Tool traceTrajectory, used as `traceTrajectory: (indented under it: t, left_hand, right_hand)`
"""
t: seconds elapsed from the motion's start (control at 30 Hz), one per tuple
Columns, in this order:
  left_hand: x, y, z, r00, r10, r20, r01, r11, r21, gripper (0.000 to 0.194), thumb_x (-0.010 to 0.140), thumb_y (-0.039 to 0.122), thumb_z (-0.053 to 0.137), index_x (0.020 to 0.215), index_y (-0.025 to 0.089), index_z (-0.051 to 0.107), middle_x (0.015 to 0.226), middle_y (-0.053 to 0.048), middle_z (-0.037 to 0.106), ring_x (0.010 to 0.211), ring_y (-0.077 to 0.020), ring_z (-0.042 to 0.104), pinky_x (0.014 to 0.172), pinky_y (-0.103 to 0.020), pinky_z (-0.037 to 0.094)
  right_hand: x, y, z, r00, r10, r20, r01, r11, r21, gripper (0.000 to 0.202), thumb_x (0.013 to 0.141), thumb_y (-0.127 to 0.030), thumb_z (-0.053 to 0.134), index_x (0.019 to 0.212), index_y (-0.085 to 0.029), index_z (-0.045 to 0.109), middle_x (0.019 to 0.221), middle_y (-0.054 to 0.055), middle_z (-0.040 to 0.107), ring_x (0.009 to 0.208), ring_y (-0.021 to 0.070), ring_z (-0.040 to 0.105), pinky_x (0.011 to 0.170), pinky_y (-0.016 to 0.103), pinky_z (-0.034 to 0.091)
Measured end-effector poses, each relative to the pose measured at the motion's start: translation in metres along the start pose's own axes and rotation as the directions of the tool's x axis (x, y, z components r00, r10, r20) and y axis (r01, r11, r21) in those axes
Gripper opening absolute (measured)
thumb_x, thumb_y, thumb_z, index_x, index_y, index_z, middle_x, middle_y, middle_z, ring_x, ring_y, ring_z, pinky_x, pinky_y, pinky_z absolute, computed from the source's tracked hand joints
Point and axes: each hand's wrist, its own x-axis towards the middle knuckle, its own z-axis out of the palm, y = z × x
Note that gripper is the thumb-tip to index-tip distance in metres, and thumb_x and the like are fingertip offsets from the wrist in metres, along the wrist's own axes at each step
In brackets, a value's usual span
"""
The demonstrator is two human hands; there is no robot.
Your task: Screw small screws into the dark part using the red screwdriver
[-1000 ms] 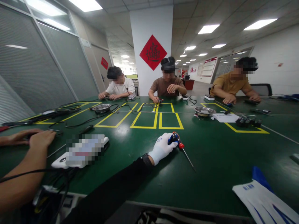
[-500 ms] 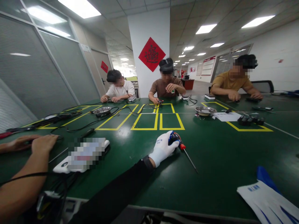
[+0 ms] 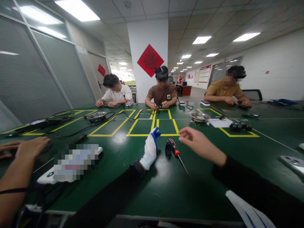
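A screwdriver [image 3: 175,150] with a red and black handle lies on the green table [image 3: 204,190], its shaft pointing down to the right. A small black object [image 3: 168,148] sits against the handle; its kind I cannot make out. Left of them is my left hand [image 3: 151,146], in a white and blue work glove, open with fingers extended and touching neither. On the other side hovers my right hand [image 3: 201,144], bare, its fingers loosely bent and apart, holding nothing. A second white and blue glove [image 3: 244,205] lies near the front edge, partly behind my right sleeve.
At left, a neighbour's hands [image 3: 28,147] are near a white device [image 3: 71,164] and cables. Three people sit opposite. Metal bowls [image 3: 96,116] [image 3: 199,117], black parts [image 3: 241,126], paper [image 3: 219,122] and a phone [image 3: 293,164] lie around.
My left hand has let go of the screwdriver and black object and moved left. My right hand has come into view from the right. The camera view has shifted somewhat.
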Motion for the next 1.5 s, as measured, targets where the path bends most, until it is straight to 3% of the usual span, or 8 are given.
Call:
traceTrajectory:
  t: [0.3, 0.53, 0.7, 1.0, 1.13, 1.23, 1.33, 1.5]
  left_hand:
    - [0.001, -0.013, -0.003, 0.991, -0.128, -0.038, 0.132, 0.986, 0.101, 0.047, 0.09, 0.041, 0.041, 0.133, 0.022, 0.042, 0.133, -0.012, 0.049, 0.111, -0.0186, 0.056, 0.091, -0.034, 0.048]
    - [-0.013, 0.008, 0.001, 0.93, -0.012, 0.367, -0.224, 0.773, 0.594, 0.049, 0.069, 0.049, 0.065, 0.112, 0.026, 0.064, 0.109, -0.007, 0.064, 0.107, -0.0278, 0.053, 0.096, -0.042, 0.038]
    - [-0.013, 0.011, 0.002, 0.939, -0.073, 0.335, -0.198, 0.683, 0.703, 0.034, 0.067, 0.05, 0.065, 0.092, 0.029, 0.072, 0.087, -0.003, 0.069, 0.097, -0.0274, 0.055, 0.086, -0.038, 0.041]
    - [-0.009, 0.009, 0.001, 0.964, -0.102, 0.244, -0.057, 0.82, 0.569, 0.03, 0.07, 0.048, 0.062, 0.077, 0.02, 0.071, 0.062, -0.001, 0.063, 0.067, -0.0177, 0.059, 0.069, -0.03, 0.046]
    - [0.029, 0.016, -0.029, 0.999, 0.024, -0.038, -0.008, 0.927, 0.374, 0.035, 0.074, 0.049, 0.059, 0.086, 0.016, 0.066, 0.07, -0.002, 0.063, 0.066, -0.0156, 0.057, 0.066, -0.029, 0.047]
    - [0.066, 0.005, -0.07, 0.923, 0.133, -0.361, -0.069, 0.98, 0.186, 0.035, 0.073, 0.042, 0.063, 0.095, 0.016, 0.057, 0.085, -0.002, 0.062, 0.074, -0.013, 0.058, 0.075, -0.028, 0.048]
    - [0.091, -0.02, -0.112, 0.876, 0.059, -0.479, -0.056, 0.998, 0.02, 0.031, 0.077, 0.038, 0.058, 0.096, 0.017, 0.046, 0.09, -0.003, 0.059, 0.074, -0.0117, 0.058, 0.075, -0.031, 0.05]
    - [0.1, -0.055, -0.162, 0.844, 0.16, -0.512, 0.135, 0.86, 0.492, 0.034, 0.07, 0.031, 0.063, 0.095, 0.017, 0.046, 0.09, -0.005, 0.055, 0.084, -0.0207, 0.055, 0.085, -0.042, 0.045]
  right_hand:
    - [-0.002, 0.043, 0.06, 0.98, 0.176, 0.089, -0.147, 0.953, -0.265, 0.027, 0.077, -0.046, 0.058, 0.082, -0.019, 0.055, 0.072, 0.001, 0.059, 0.061, 0.014, 0.052, 0.053, 0.025, 0.026]
    - [-0.004, 0.048, 0.065, 0.981, 0.148, 0.125, -0.095, 0.93, -0.356, 0.027, 0.081, -0.044, 0.052, 0.069, -0.02, 0.053, 0.07, 0.003, 0.06, 0.059, 0.0141, 0.051, 0.053, 0.025, 0.024]
    - [-0.005, 0.054, 0.063, 0.979, 0.168, 0.116, -0.136, 0.96, -0.243, 0.029, 0.081, -0.046, 0.053, 0.069, -0.02, 0.053, 0.066, 0.001, 0.059, 0.057, 0.0128, 0.049, 0.052, 0.025, 0.023]
    - [-0.006, 0.062, 0.062, 0.98, 0.171, 0.101, -0.159, 0.98, -0.118, 0.03, 0.077, -0.047, 0.056, 0.067, -0.019, 0.052, 0.064, 0.0, 0.057, 0.057, 0.0126, 0.049, 0.051, 0.023, 0.025]
    - [-0.006, 0.062, 0.061, 0.977, 0.181, 0.109, -0.17, 0.98, -0.106, 0.029, 0.076, -0.046, 0.056, 0.068, -0.019, 0.053, 0.064, 0.0, 0.058, 0.057, 0.0126, 0.049, 0.051, 0.023, 0.025]
    - [-0.005, 0.062, 0.061, 0.978, 0.178, 0.112, -0.165, 0.98, -0.115, 0.029, 0.076, -0.047, 0.057, 0.069, -0.019, 0.054, 0.064, 0.0, 0.058, 0.057, 0.0125, 0.049, 0.051, 0.023, 0.025]
    - [-0.005, 0.064, 0.062, 0.979, 0.167, 0.112, -0.153, 0.98, -0.123, 0.029, 0.076, -0.047, 0.057, 0.07, -0.019, 0.055, 0.064, 0.0, 0.058, 0.056, 0.0125, 0.049, 0.051, 0.024, 0.025]
    - [-0.005, 0.064, 0.061, 0.98, 0.154, 0.123, -0.14, 0.984, -0.114, 0.029, 0.077, -0.047, 0.056, 0.072, -0.019, 0.056, 0.065, 0.0, 0.059, 0.056, 0.0125, 0.049, 0.051, 0.024, 0.025]
